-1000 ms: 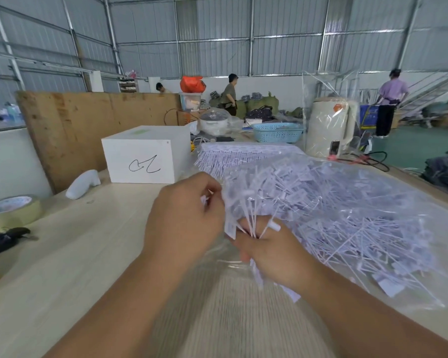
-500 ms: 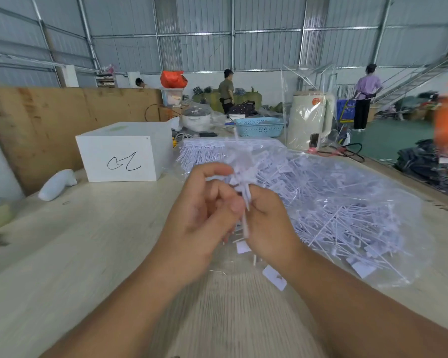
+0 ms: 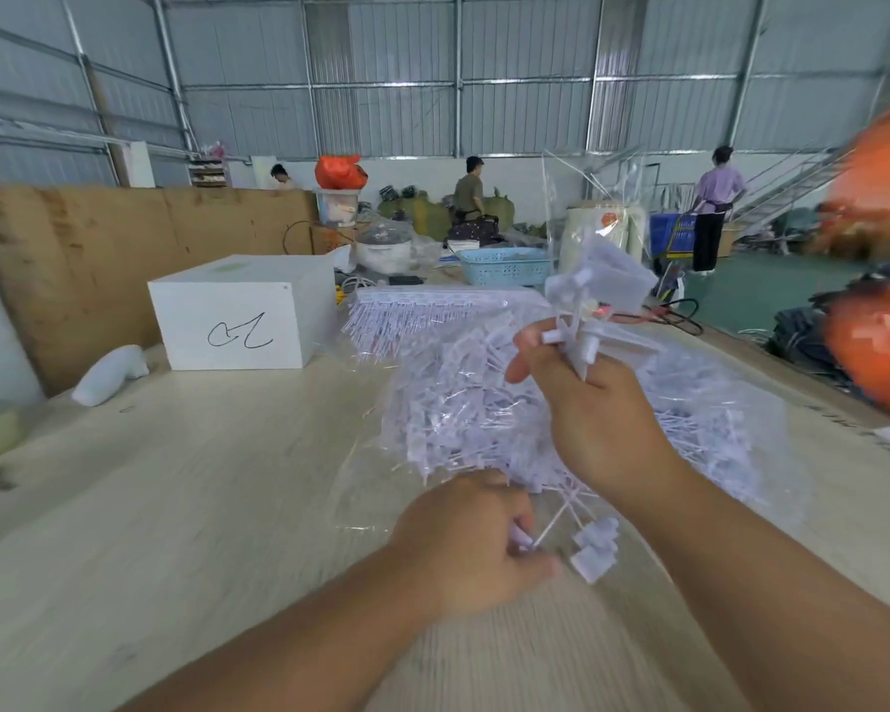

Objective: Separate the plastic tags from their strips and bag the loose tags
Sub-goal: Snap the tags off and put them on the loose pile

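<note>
Corrugated metal walls and a green floor mark out a warehouse, with a few people standing far off behind a long pale wooden desk [image 3: 186, 495]. On the desk sit a white box [image 3: 237, 313] with a scrawl on its front, a blue basket [image 3: 504, 266] further back, and a wide clear bag [image 3: 509, 418] heaped with loose white tags [image 3: 463, 403]. Behind the bag lies a comb-like row of strips [image 3: 412, 313] not yet taken apart.

The right hand [image 3: 594, 403] is raised above the bag, its fingers [image 3: 527, 352] curled round a small bunch of tags whose flat heads stick up past the knuckles. The left hand [image 3: 468, 544] is low, near the bag's open mouth, its fingers closed on the thin stem of a few tags [image 3: 594, 549] lying at the edge of the plastic. Motion blur softens both hands, so how many pieces each holds cannot be told.

The step in hand looks like separating: one bunch held up, the strays at the mouth being collected. Most of the work seems done, given the full bag, though the row of strips behind suggests more remains.

Next, the loose pieces in both hands probably need to go into the bag. That calls for slipping them past the limp plastic mouth without dragging tags back out; thin stems snag easily on each other.
</note>
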`<state>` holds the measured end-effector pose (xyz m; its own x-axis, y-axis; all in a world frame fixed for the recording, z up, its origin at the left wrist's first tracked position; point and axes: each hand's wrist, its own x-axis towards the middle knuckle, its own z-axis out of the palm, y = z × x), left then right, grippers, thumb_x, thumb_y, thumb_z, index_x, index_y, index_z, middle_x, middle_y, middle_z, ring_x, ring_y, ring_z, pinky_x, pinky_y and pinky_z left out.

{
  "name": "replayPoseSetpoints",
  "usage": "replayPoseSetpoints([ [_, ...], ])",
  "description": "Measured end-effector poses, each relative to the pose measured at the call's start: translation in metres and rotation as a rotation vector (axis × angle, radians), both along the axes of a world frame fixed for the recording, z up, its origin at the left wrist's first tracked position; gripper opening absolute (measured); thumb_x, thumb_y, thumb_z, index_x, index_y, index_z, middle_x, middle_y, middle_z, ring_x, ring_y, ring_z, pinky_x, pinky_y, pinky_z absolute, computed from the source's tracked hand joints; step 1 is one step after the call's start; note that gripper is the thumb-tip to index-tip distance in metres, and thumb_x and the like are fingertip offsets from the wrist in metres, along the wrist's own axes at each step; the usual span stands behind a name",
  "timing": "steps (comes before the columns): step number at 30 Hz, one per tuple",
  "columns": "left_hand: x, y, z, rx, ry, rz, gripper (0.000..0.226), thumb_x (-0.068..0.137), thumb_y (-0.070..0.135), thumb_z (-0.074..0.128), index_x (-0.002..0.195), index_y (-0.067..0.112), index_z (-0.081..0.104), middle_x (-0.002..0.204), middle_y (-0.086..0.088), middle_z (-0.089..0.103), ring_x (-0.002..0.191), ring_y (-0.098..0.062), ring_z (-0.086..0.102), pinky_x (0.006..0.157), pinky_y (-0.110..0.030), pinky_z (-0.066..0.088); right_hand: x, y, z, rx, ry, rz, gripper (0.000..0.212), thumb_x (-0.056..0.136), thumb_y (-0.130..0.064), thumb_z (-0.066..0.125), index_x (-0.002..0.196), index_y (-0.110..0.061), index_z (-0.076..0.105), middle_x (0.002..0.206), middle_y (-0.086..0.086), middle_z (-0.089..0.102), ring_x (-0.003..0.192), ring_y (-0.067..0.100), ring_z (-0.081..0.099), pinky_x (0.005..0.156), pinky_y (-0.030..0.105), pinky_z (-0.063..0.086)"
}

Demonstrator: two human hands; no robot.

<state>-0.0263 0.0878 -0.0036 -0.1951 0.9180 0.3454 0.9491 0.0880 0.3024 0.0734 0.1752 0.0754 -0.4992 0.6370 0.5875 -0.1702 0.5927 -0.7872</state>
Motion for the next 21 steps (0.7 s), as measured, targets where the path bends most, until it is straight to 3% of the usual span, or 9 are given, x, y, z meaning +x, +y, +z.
replayPoseSetpoints([
  [3, 0.006, 0.003, 0.002, 0.068, 0.148, 0.031, 0.023, 0.087, 0.046, 0.051, 0.090, 0.025, 0.058, 0.082, 0.011, 0.040, 0.093, -0.013, 0.053, 0.066, -0.023, 0.035, 0.016, 0.005, 0.007, -0.074, 0.017, 0.012, 0.036, 0.099, -0.028, 0.049, 0.070, -0.017, 0.066, 0.067, -0.007, 0.061, 0.055, -0.002, 0.053, 0.056, 0.008, 0.039],
  [5, 0.004, 0.003, 0.006, 0.101, 0.225, 0.004, 0.018, 0.089, 0.038, 0.049, 0.091, 0.023, 0.059, 0.087, 0.008, 0.042, 0.097, -0.018, 0.052, 0.069, -0.025, 0.039, 0.025, 0.010, 0.012, -0.043, -0.002, 0.046, 0.039, 0.100, -0.031, 0.047, 0.065, -0.026, 0.064, 0.058, 0.004, 0.053, 0.058, 0.016, 0.054, 0.062, 0.023, 0.045],
  [7, 0.001, 0.003, 0.014, 0.130, 0.203, -0.017, 0.016, 0.089, 0.034, 0.051, 0.091, 0.023, 0.062, 0.093, 0.004, 0.048, 0.100, -0.020, 0.052, 0.078, -0.032, 0.046, 0.034, 0.015, 0.016, 0.047, -0.060, 0.084, 0.040, 0.099, -0.034, 0.047, 0.066, -0.018, 0.063, 0.056, 0.014, 0.039, 0.053, 0.026, 0.039, 0.055, 0.036, 0.038],
  [10, -0.003, 0.004, 0.032, 0.192, 0.122, -0.019, 0.013, 0.090, 0.029, 0.057, 0.089, 0.022, 0.067, 0.096, 0.001, 0.053, 0.101, -0.020, 0.052, 0.085, -0.036, 0.045, 0.046, 0.023, 0.015, 0.261, -0.271, 0.113, 0.052, 0.092, -0.045, 0.053, 0.064, 0.000, 0.051, 0.051, 0.011, 0.030, 0.044, 0.013, 0.029, 0.044, 0.020, 0.026],
  [12, -0.004, 0.007, 0.041, 0.203, 0.091, -0.014, 0.013, 0.090, 0.027, 0.059, 0.090, 0.023, 0.071, 0.093, 0.002, 0.056, 0.098, -0.021, 0.055, 0.082, -0.036, 0.045, 0.051, 0.028, 0.011, 0.346, -0.399, 0.152, 0.052, 0.091, -0.038, 0.062, 0.050, -0.016, 0.039, 0.043, -0.006, 0.026, 0.038, 0.005, 0.024, 0.040, 0.014, 0.022],
  [14, -0.002, 0.008, 0.049, 0.193, 0.081, -0.009, 0.013, 0.089, 0.029, 0.061, 0.092, 0.026, 0.072, 0.091, 0.005, 0.058, 0.092, -0.019, 0.058, 0.078, -0.036, 0.048, 0.052, 0.031, 0.007, 0.405, -0.517, 0.172, 0.043, 0.085, -0.035, 0.070, 0.052, -0.018, 0.049, 0.041, -0.009, 0.032, 0.038, 0.006, 0.031, 0.042, 0.014, 0.027],
  [17, 0.000, 0.011, 0.052, 0.237, -0.114, -0.023, 0.012, 0.084, 0.034, 0.066, 0.086, 0.024, 0.073, 0.089, 0.009, 0.068, 0.082, -0.010, 0.065, 0.073, -0.036, 0.053, 0.049, 0.033, 0.002, 0.529, -0.759, 0.143, 0.036, 0.081, -0.028, 0.074, 0.054, -0.044, 0.057, 0.049, -0.026, 0.050, 0.047, -0.004, 0.048, 0.048, 0.010, 0.034],
  [19, 0.001, 0.016, 0.051, 0.288, -0.286, -0.007, 0.011, 0.079, 0.033, 0.073, 0.084, 0.023, 0.072, 0.083, 0.010, 0.069, 0.074, -0.004, 0.065, 0.069, -0.032, 0.054, 0.047, 0.040, -0.007, 0.430, -0.747, 0.104, 0.044, 0.085, -0.026, 0.070, 0.046, -0.031, 0.051, 0.045, -0.018, 0.048, 0.042, 0.001, 0.044, 0.045, 0.013, 0.031],
  [21, 0.006, 0.020, 0.048, 0.386, -0.400, 0.005, 0.018, 0.075, 0.032, 0.079, 0.083, 0.029, 0.063, 0.074, 0.012, 0.062, 0.061, 0.002, 0.058, 0.056, -0.015, 0.047, 0.046, 0.045, -0.012, 0.319, -0.639, 0.042, 0.048, 0.089, -0.027, 0.065, 0.045, -0.021, 0.046, 0.043, -0.009, 0.043, 0.040, 0.005, 0.037, 0.044, 0.014, 0.030],
])
